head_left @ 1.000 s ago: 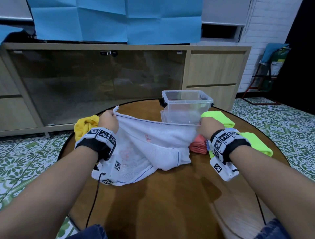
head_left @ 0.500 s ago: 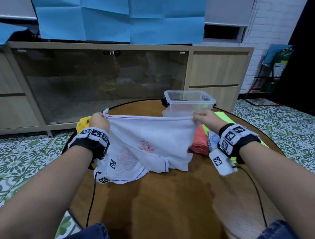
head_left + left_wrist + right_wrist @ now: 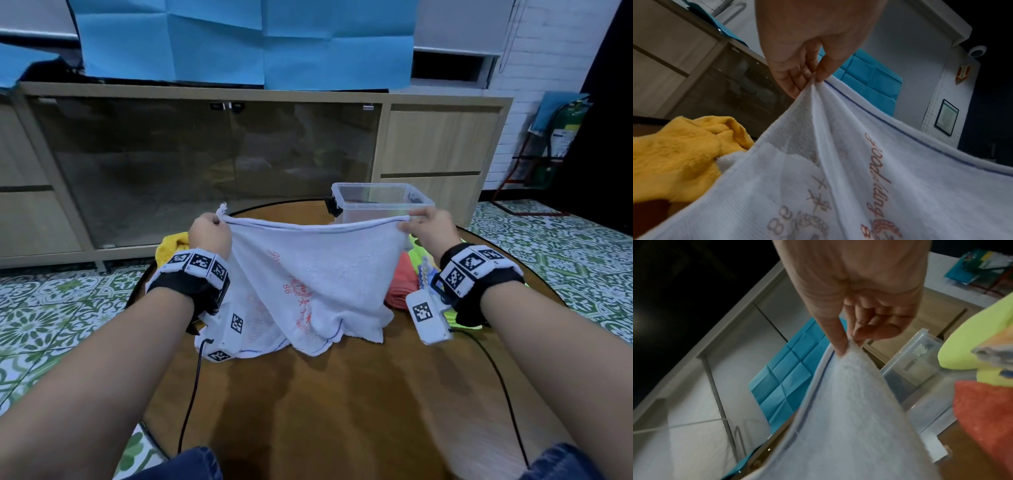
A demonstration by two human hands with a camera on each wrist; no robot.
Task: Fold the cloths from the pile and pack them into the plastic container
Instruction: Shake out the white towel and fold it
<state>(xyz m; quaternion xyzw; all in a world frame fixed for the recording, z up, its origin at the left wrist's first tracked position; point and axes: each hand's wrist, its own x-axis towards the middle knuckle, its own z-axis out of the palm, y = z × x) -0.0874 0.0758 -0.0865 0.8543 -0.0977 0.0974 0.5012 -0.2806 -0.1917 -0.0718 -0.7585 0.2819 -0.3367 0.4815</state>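
A white cloth with red print and a blue edge line hangs stretched between both hands above the round wooden table. My left hand pinches its left top corner. My right hand pinches the right top corner. The cloth's lower part rests crumpled on the table. Behind it stands the clear plastic container, and nothing shows inside it. The pile lies around it: a yellow cloth at left, a red cloth and lime green cloths at right.
A long wooden cabinet with dark glass doors runs behind the table. Green patterned floor tiles surround the table. Cables trail from both wrist units across the tabletop toward me. A folding stand is at far right.
Both hands have lifted the white cloth's top edge and moved apart, pulling it taut. The view has shifted so the cloth hangs higher in front of the container.
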